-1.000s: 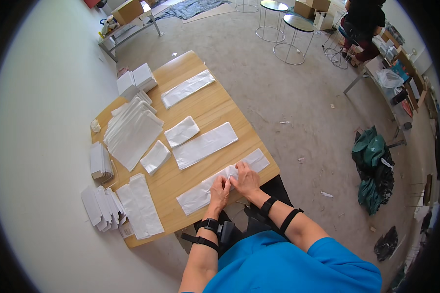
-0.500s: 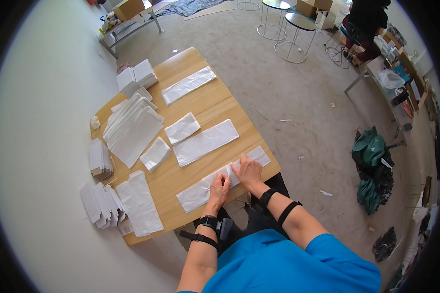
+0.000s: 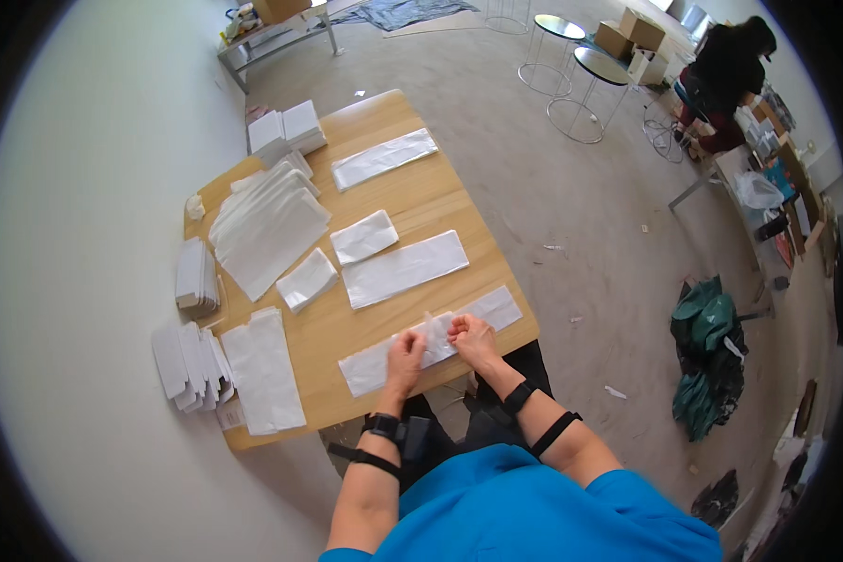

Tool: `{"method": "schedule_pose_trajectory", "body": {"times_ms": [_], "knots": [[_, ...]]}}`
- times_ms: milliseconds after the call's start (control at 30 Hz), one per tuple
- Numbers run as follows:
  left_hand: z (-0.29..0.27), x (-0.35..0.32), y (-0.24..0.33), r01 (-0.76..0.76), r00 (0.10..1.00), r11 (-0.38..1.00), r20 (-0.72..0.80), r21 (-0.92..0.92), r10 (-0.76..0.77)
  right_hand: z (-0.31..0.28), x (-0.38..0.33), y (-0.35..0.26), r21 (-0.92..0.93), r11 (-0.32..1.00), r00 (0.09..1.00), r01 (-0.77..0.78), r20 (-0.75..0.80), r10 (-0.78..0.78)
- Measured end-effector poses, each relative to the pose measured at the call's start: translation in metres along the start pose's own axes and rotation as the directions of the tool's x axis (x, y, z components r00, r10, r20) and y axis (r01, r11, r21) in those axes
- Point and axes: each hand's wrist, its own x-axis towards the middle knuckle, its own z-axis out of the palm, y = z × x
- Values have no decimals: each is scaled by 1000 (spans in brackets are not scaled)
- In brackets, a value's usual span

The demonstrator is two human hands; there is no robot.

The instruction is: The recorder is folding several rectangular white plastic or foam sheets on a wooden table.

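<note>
A long white folded strip of thin sheet, like plastic or tissue paper, lies along the near edge of the wooden table. Above its middle, my left hand and my right hand each pinch with fingers closed. Between them a thin, see-through piece of film stands up from the strip, its ends running into both hands. Just beyond rests a wide white folded sheet, with a smaller white folded piece touching its far side and another small one to the left.
Fanned white sheets cover the table's left side. White card stacks stand along the wall edge, and another white strip lies farther off. A person sits at a side table at right. Green and black bags lie on the floor.
Both hands have risen slightly off the strip, and the clear film now shows between them. My right hand has gone from outspread fingers to a pinch. The whole view has shifted a little.
</note>
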Motion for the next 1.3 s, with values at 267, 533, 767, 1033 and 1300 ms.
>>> {"method": "schedule_pose_trajectory", "body": {"times_ms": [267, 533, 767, 1033, 1300], "knots": [[-172, -73, -15, 212, 772, 976, -622, 58, -131, 1, 0, 1, 81, 995, 998, -60, -17, 62], [-58, -85, 37, -303, 942, 450, 192, 840, 276, -40, -16, -13, -135, 971, 908, 197, -349, -233], [-43, -78, -7, -238, 970, 426, 192, 873, 148, -77, -3, 11, -375, 910, 866, 178, -380, -326], [-47, -78, -7, -231, 972, 414, 194, 880, 130, -73, -4, 18, -351, 918, 864, 184, -388, -321], [-31, -78, 33, -296, 933, 403, 173, 866, 315, -80, -7, 9, -379, 908, 820, 178, -453, -350]]}}
